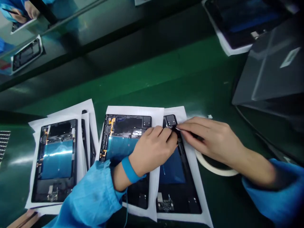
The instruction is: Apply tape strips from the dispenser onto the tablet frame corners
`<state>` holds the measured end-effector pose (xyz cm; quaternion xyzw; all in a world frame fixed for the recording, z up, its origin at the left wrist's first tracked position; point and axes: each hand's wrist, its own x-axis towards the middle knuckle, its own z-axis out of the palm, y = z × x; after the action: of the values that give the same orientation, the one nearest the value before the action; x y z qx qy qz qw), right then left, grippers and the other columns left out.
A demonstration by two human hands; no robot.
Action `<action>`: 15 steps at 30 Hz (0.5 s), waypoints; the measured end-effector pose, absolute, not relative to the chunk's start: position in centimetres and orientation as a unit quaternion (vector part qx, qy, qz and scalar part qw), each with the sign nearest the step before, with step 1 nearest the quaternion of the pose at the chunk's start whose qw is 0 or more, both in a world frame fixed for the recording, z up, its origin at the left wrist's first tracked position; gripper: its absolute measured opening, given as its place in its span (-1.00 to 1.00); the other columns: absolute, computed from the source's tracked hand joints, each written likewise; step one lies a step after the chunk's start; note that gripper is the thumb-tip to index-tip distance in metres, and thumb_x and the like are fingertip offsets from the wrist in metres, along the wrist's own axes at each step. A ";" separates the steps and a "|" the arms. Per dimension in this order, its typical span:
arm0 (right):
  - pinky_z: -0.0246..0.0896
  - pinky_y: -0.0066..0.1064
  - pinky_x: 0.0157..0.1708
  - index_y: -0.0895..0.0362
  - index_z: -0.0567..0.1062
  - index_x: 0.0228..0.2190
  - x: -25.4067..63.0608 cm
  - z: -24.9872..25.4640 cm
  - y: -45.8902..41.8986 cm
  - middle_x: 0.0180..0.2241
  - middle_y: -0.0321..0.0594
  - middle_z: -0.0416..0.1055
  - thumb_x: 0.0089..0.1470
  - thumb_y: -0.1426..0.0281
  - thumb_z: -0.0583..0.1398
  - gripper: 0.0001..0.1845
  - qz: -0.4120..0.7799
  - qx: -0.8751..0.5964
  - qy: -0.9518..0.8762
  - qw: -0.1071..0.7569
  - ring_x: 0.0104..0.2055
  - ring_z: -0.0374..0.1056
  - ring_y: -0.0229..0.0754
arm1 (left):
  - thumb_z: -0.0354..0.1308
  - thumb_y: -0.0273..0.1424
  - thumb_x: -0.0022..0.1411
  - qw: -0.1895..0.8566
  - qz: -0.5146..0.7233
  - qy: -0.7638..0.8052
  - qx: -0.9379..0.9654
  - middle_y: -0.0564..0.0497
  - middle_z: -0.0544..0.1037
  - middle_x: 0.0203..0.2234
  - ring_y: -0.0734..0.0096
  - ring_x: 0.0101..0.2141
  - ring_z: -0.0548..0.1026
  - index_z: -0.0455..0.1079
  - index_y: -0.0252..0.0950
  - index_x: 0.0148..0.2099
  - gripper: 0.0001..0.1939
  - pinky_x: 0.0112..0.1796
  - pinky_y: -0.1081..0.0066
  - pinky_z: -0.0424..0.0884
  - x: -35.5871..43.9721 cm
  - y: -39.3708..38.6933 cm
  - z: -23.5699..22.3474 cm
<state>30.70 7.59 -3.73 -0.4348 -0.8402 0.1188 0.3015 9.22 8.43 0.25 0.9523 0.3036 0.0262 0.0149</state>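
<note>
Two opened tablets lie side by side on white sheets before me. My left hand [155,144], a blue strap [130,169] round its wrist, reaches across the left tablet [125,148]. Its fingers are curled in at the upper part of the right tablet [174,167], and what they hold is hidden. My right hand [211,134] comes from the right, thumb and forefinger pinched at the same spot. A tiny pale bit shows at those fingertips, too small to name. Both tablets have a blue-filmed battery area and bare circuit parts.
More opened tablets [57,158] lie stacked between white sheets at left. A tape roll [217,169] sits under my right wrist. A grey bin [273,69] stands at right, near another tablet [247,19]. Another person's hands [23,12] work at upper left, beyond a dark rail.
</note>
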 end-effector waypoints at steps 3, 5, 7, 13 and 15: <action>0.41 -0.32 -0.18 0.14 0.56 -0.09 30.8 -3.7 7.5 -0.19 -0.15 0.54 0.32 0.41 0.11 -0.75 0.120 -0.416 -0.859 0.275 -0.17 0.46 -0.17 | 0.05 -0.36 0.46 0.016 0.038 0.300 0.953 -0.10 0.52 -0.22 0.22 -0.22 0.48 0.43 -0.39 -0.01 -0.77 -0.29 0.28 0.43 9.0 8.2 0.2; 0.41 -0.28 -0.17 0.15 0.56 -0.06 30.8 -3.7 7.5 -0.19 -0.12 0.52 0.32 0.39 0.10 -0.72 0.118 -0.412 -0.867 0.255 -0.17 0.44 -0.14 | 0.06 -0.37 0.45 0.017 0.048 0.300 0.953 -0.11 0.53 -0.21 0.22 -0.22 0.48 0.44 -0.40 -0.02 -0.78 -0.29 0.28 0.44 9.0 8.1 0.2; 0.41 -0.27 -0.17 0.16 0.56 -0.05 30.8 -3.8 7.5 -0.18 -0.11 0.51 0.32 0.39 0.09 -0.71 0.106 -0.408 -0.873 0.244 -0.17 0.42 -0.13 | 0.05 -0.37 0.46 0.018 0.059 0.302 0.951 -0.11 0.54 -0.21 0.23 -0.23 0.49 0.45 -0.40 -0.03 -0.77 -0.28 0.27 0.44 8.9 8.1 0.2; 0.34 -0.26 -0.21 0.24 0.54 -0.05 31.0 -3.6 7.4 -0.20 -0.10 0.50 0.32 0.40 0.10 -0.71 0.046 -0.379 -0.898 0.218 -0.20 0.36 -0.10 | 0.02 -0.36 0.48 0.022 0.068 0.305 0.950 -0.12 0.56 -0.20 0.23 -0.20 0.49 0.47 -0.42 -0.03 -0.74 -0.25 0.27 0.46 8.9 8.2 0.3; 0.32 -0.27 -0.23 0.23 0.54 -0.07 31.0 -3.5 7.4 -0.21 -0.11 0.50 0.32 0.39 0.09 -0.72 0.032 -0.371 -0.903 0.213 -0.23 0.35 -0.11 | 0.01 -0.37 0.48 0.017 0.066 0.304 0.950 -0.12 0.56 -0.21 0.24 -0.21 0.49 0.47 -0.43 -0.04 -0.74 -0.25 0.28 0.46 8.9 8.2 0.3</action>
<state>31.04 7.41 -3.51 -0.3707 -0.9035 0.0319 0.2128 8.94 8.23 0.30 0.9502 0.3041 0.0656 0.0173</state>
